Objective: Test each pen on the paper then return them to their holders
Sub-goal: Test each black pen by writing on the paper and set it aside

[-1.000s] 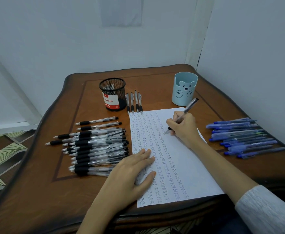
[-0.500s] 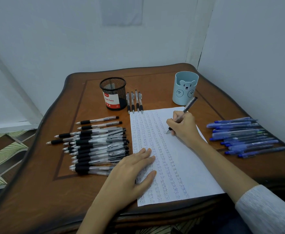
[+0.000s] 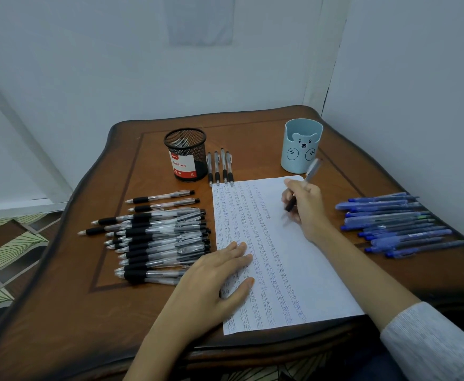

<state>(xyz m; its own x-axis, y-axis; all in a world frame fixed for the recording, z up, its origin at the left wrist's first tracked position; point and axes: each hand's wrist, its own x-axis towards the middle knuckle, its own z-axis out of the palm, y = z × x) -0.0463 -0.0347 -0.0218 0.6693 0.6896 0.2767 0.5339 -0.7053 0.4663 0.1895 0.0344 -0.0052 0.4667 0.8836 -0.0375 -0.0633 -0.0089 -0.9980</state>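
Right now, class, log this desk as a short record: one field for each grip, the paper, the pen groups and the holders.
Right grip: holds a pen, tip down at the paper
Left grip: flat on the paper, fingers straight
Paper: columns of small marks, right part blank
Black pens: heaped left of the paper
Blue pens: heaped right of it
Holders: black mesh cup, blue bear cup, both upright
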